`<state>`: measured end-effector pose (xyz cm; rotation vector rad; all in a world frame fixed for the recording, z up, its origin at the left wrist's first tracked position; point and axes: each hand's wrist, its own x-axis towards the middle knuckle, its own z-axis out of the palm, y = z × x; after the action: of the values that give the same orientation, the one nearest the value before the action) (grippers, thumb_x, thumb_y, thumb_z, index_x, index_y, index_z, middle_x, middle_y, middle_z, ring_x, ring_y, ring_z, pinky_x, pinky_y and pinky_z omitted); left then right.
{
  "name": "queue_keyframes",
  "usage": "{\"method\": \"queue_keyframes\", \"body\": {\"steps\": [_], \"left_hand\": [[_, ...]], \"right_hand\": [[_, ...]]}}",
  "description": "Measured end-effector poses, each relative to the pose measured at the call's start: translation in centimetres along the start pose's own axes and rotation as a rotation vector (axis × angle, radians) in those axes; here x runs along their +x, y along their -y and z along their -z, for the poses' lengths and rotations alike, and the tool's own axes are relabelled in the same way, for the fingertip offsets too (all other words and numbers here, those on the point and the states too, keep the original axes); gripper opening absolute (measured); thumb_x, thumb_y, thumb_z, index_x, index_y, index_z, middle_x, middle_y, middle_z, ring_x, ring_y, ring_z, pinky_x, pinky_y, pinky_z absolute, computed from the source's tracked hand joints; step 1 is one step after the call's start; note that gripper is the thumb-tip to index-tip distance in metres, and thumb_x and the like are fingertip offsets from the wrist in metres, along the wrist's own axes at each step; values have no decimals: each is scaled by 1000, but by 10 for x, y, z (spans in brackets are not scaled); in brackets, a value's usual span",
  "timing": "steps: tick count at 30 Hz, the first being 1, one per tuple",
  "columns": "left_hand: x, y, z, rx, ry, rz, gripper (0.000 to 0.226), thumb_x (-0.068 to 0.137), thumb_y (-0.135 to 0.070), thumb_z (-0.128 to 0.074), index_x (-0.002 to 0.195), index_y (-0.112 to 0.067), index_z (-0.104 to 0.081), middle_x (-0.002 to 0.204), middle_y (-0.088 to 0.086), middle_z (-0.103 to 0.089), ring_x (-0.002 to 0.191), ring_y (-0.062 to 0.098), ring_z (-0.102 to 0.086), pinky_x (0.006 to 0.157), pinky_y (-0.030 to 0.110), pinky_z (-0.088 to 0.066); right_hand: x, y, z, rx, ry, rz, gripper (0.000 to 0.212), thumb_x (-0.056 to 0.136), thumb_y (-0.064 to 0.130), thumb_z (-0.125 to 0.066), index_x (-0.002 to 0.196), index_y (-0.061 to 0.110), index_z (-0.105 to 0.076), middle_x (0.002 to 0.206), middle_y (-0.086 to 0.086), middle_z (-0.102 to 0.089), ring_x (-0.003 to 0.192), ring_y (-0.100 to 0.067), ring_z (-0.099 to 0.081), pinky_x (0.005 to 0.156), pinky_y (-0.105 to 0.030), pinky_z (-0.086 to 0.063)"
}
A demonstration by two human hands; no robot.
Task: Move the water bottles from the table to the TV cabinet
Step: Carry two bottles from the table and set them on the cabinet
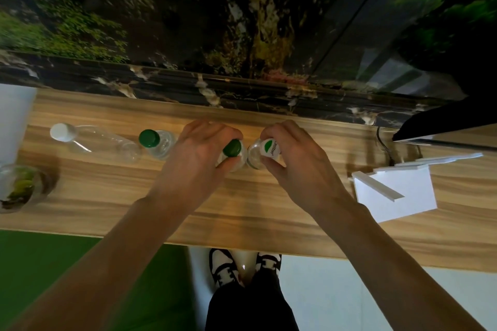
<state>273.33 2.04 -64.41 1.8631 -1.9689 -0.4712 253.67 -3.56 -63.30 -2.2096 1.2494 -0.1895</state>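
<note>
Seen from above, my left hand (200, 153) grips the neck of a clear water bottle with a green cap (231, 148) that stands on the wooden cabinet top (242, 209). Right beside it, my right hand (295, 158) holds a clear bottle with a white cap bearing a green leaf mark (269, 147). The two bottles almost touch. To the left stands another green-capped bottle (149, 138), and further left a clear bottle with a white cap (63, 131); neither is touched.
A glass bowl with green plants (20, 188) sits at the left edge. A white box with loose white strips (395, 191) lies at the right, near a TV base (443, 126) and a cable. A dark marble ledge runs behind. My shoes stand below the front edge.
</note>
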Motion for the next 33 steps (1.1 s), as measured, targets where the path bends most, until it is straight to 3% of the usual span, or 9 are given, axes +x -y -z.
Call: {"method": "queue_keyframes", "body": {"steps": [5, 12, 24, 30, 33], "left_hand": [[3, 8, -9, -1, 45, 16, 33, 78, -10, -84, 109, -11, -71, 97, 3, -71, 96, 29, -65, 101, 39, -46], [5, 18, -19, 7, 119, 48, 35, 81, -9, -84, 113, -9, -71, 104, 7, -75, 100, 33, -70, 119, 45, -40], [3, 23, -23, 6, 124, 50, 35, 84, -11, -81, 117, -11, -69, 106, 5, -73, 102, 30, -69, 118, 48, -39], [-5, 21, -19, 49, 147, 55, 48, 87, -27, -72, 132, -13, -63, 116, 5, -71, 111, 28, -68, 123, 46, -34], [-12, 16, -11, 67, 125, 64, 58, 82, -20, -82, 135, -10, -61, 118, 9, -71, 112, 32, -67, 121, 50, -37]], "right_hand": [[4, -3, -10, -22, 44, 0, 33, 88, 13, -74, 115, 20, -58, 117, 3, -55, 102, -19, -55, 76, -28, -43], [9, -9, -17, -64, 109, -1, 31, 90, 17, -72, 116, 22, -56, 118, 4, -55, 105, -20, -56, 80, -32, -47], [12, -7, -26, -126, 94, 4, 35, 87, 17, -74, 117, 23, -56, 118, 5, -58, 104, -21, -58, 74, -27, -41], [9, -6, -22, -140, 100, -28, 50, 89, 24, -74, 133, 24, -51, 130, 3, -55, 115, -21, -59, 79, -31, -48], [5, -3, -17, -149, 96, -29, 61, 89, 33, -73, 142, 24, -45, 135, 3, -53, 116, -22, -60, 77, -30, -48]]}}
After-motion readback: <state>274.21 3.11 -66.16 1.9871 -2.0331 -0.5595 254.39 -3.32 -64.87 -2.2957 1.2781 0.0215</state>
